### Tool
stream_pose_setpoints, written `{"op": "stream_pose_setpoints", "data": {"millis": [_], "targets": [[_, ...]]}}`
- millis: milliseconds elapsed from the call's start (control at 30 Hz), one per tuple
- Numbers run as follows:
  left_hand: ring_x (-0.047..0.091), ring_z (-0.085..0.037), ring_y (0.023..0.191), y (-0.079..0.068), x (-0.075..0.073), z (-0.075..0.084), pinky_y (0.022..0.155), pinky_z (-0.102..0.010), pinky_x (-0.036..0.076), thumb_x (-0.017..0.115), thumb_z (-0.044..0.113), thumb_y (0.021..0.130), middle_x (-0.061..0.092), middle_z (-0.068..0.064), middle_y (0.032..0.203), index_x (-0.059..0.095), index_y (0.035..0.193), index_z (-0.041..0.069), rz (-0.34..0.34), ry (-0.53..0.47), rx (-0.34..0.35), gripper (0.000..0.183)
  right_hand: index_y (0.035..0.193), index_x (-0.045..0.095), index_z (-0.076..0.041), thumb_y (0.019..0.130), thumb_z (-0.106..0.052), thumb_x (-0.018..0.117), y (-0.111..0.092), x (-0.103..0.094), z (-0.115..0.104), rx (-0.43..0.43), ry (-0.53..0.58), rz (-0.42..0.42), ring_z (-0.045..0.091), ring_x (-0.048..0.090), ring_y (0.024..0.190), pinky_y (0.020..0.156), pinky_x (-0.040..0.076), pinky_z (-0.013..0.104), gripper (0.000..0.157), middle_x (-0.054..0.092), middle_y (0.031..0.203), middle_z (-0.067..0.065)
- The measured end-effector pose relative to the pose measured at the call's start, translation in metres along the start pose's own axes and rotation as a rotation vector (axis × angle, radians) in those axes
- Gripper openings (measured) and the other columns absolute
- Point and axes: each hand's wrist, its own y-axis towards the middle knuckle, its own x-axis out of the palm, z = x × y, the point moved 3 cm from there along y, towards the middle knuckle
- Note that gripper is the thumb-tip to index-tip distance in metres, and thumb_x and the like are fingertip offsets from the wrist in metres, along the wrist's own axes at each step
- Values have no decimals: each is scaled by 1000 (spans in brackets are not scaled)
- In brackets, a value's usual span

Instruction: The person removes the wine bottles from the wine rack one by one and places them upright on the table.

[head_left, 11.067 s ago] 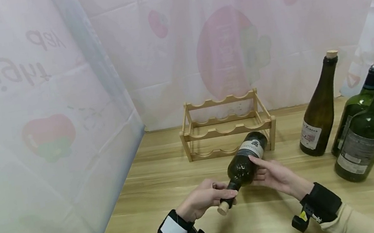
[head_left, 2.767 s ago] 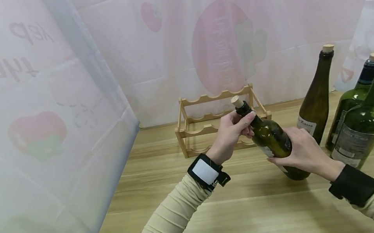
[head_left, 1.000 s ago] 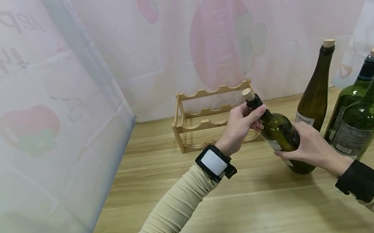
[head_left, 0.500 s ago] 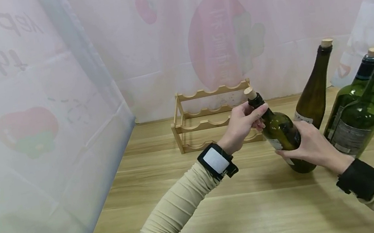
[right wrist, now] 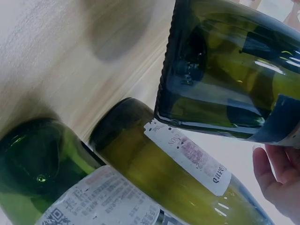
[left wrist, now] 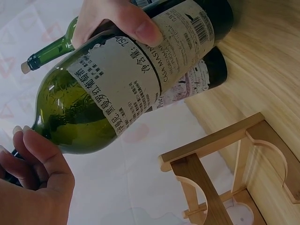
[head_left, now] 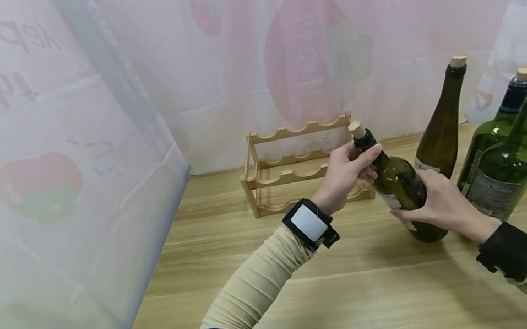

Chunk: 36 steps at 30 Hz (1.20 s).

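A dark green corked wine bottle [head_left: 396,176] leans in both hands, its neck up to the left and its base low to the right. The left hand [head_left: 346,172] pinches the neck just below the cork [head_left: 356,129] with thumb and fingers. Lower down, the right hand [head_left: 441,203] grips the body, its thumb on the near side. White paper labels with printed text [left wrist: 124,84] face the left wrist camera. In the right wrist view, the bottle's base [right wrist: 187,70] shows, with right-hand fingertips [right wrist: 265,166] beneath the glass.
A light wooden wine rack [head_left: 290,176] stands behind the left hand, partly covered by it. Right of the held bottle stand a tall brown bottle [head_left: 441,135] and two green bottles, one in front [head_left: 517,153] and one behind [head_left: 494,135], all corked. Printed curtains [head_left: 212,82] enclose the table.
Earliest, the bottle lay with its neck toward the person and base by the rack. It has since swung neck-up, right of the rack. Over the last second, it shifts slightly right, both grips kept.
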Motion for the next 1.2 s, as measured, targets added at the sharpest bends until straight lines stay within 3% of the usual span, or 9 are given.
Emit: {"op": "stream_pose_setpoints", "data": {"millis": [467,1200], "targets": [[55,-9,57,4,6,0,56,-20,52,61,15,95,57,-1,73,62,112,-5,21,-21,-4,27,123,55,-1,58,-28,93,0,-3,4,45,19,-46,29,57,91,70,51,48,80,65,101,16],[55,-10,56,8,11,-1,57,-21,51,64,17,94,58,-1,72,64,111,-4,26,-4,-20,27,124,55,-2,59,-31,93,-2,-4,7,86,22,-48,30,61,91,68,50,42,81,64,102,16]]}}
